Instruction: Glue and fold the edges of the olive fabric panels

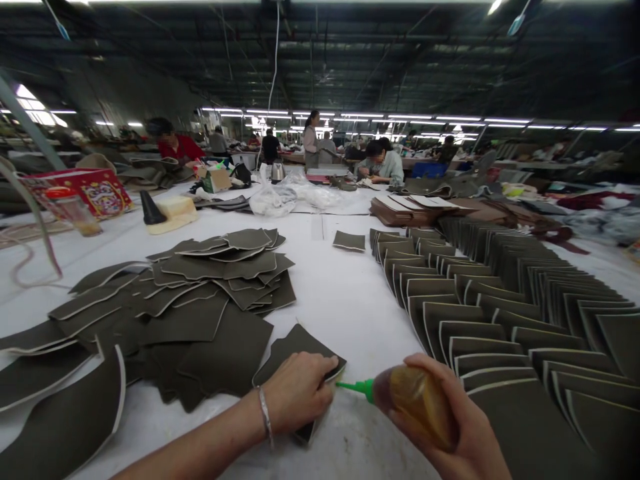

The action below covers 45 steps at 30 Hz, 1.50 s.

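Observation:
My right hand grips a squeeze bottle of amber glue whose green nozzle points left at the near edge of a dark olive cut piece. My left hand, a metal bangle on its wrist, presses closed fingers down on that piece and holds it flat on the white table. The nozzle tip sits just right of my left thumb.
A loose heap of the same dark pieces lies to the left. Overlapping rows of laid-out pieces cover the right side. A single piece lies further back. Several people work at distant tables. A red box stands at far left.

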Motion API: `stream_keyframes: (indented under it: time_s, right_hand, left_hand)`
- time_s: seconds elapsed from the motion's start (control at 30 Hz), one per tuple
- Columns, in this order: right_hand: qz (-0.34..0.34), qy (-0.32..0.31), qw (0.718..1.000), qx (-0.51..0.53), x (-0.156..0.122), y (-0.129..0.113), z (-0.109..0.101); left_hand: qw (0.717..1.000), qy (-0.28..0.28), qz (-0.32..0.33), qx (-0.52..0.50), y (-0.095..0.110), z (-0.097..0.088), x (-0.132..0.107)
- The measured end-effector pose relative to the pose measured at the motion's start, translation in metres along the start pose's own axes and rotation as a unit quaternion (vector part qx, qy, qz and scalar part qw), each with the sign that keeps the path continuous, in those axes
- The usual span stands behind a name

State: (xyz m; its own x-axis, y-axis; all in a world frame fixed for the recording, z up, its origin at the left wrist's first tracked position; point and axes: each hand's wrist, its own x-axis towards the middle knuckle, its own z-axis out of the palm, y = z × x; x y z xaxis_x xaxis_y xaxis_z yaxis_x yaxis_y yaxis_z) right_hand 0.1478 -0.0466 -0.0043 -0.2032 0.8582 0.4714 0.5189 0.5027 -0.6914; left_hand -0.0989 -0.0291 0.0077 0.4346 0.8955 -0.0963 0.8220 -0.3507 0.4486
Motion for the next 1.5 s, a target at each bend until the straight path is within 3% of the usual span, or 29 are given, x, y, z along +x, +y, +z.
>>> stream_keyframes:
  time_s: [0.23, 0.47, 0.63, 0.77, 0.9, 1.07, 1.5]
  right_hand:
    - [0.054, 0.037, 0.998, 0.016, -0.004, -0.008, 0.004]
    - [0.03, 0.013, 0.998, 0.052, -0.012, -0.013, 0.006]
    - [0.084, 0.047, 0.995, 0.039, -0.017, -0.017, 0.01]
    - [0.075, 0.022, 0.994, 0.082, -0.024, -0.021, 0.015]
    - [0.089, 0.016, 0.994, 0.057, -0.029, -0.014, 0.013]
    - [0.056, -0.032, 0.996, 0.063, -0.034, -0.005, 0.01]
    - [0.092, -0.02, 0.992, 0.08, -0.039, -0.006, 0.008]
  left_hand:
    - [1.0, 0.001, 0.0, -0.006, -0.002, 0.0, -0.001]
    - [1.0, -0.012, 0.003, -0.024, -0.002, -0.003, -0.002]
    - [1.0, -0.009, -0.001, -0.027, -0.003, -0.004, -0.003]
    - [0.999, -0.021, -0.011, -0.03, -0.005, -0.002, -0.003]
    - [0.999, -0.018, -0.01, -0.04, -0.006, 0.001, -0.003]
    - [0.999, -0.022, -0.014, -0.034, -0.007, 0.003, -0.003]
    - [0.999, -0.03, -0.021, -0.017, -0.005, 0.002, -0.003]
